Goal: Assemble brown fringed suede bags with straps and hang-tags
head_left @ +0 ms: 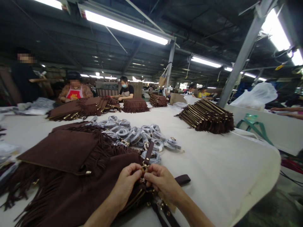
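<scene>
My left hand [129, 179] and my right hand [161, 179] meet at the front of the table, thumbs and fingertips pinched on a small gold metal ring [144, 168]. From the ring a short dark brown strap [148, 153] with a gold rivet stands up. Under and left of my hands lies a dark brown fringed bag [94, 192], its gold zipper showing beside my left wrist. Another brown strap loop [183, 179] sticks out past my right hand. Dark straps with gold fittings [167, 209] hang below my right hand. My fingers partly hide the ring.
Several grey-wrapped coiled straps [134, 134] lie beyond my hands. Brown fringed bags with gold zippers are stacked at the right [207, 116] and at the back left [82, 107]. Other people sit or stand around the white table [236, 164]. A grey post [243, 53] rises at the right.
</scene>
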Demonstrator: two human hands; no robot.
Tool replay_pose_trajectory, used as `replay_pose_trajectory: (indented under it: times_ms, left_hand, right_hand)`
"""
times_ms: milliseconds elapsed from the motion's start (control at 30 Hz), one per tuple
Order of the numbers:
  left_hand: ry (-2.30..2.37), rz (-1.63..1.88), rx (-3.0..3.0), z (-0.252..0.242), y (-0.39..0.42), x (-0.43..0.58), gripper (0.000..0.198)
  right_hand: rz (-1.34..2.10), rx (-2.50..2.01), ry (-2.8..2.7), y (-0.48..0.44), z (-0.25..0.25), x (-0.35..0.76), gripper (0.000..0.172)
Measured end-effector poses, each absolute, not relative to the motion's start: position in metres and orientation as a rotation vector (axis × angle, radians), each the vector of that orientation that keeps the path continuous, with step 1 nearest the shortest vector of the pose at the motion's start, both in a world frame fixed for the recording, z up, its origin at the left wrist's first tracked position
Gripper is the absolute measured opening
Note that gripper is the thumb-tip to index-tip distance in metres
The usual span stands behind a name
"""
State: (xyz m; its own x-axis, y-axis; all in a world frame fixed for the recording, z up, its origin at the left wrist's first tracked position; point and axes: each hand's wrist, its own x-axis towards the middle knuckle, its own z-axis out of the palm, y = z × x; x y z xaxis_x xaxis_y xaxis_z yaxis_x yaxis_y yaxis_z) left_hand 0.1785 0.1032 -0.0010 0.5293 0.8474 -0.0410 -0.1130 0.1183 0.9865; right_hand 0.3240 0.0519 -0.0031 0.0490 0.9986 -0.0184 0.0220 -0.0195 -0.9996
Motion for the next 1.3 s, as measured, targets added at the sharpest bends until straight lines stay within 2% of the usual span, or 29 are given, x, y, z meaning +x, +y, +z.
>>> replay_pose_trajectory:
  times_ms: [233, 433, 633, 867, 967, 1133, 1300]
  left_hand:
    - [0.739, 0.821, 1.331, 0.005, 0.106, 0.172, 0.020]
    - [0.660, 0.906, 1.956, 0.014, 0.099, 0.161, 0.013]
    - [0.635, 0.929, 2.077, 0.006, 0.094, 0.165, 0.016]
    - [0.738, 1.106, 1.820, 0.006, 0.104, 0.163, 0.015]
    - [0.761, 1.068, 1.644, 0.011, 0.109, 0.160, 0.018]
    - [0.671, 1.069, 1.597, 0.025, 0.105, 0.161, 0.021]
    - [0.649, 1.108, 1.584, 0.028, 0.103, 0.161, 0.020]
  right_hand:
    - [1.248, -1.237, -1.076, 0.052, -0.014, 0.319, 0.041]
    - [1.335, -1.226, -0.988, 0.047, -0.019, 0.318, 0.048]
    - [1.331, -1.239, -0.988, 0.043, -0.014, 0.316, 0.052]
    - [1.263, -1.306, -1.133, 0.035, -0.018, 0.331, 0.038]
    - [0.960, -1.364, -1.264, 0.032, -0.011, 0.334, 0.024]
    - [0.434, -1.373, -1.567, 0.032, 0.014, 0.319, 0.019]
    - [0.504, -1.309, -1.593, 0.045, 0.018, 0.310, 0.014]
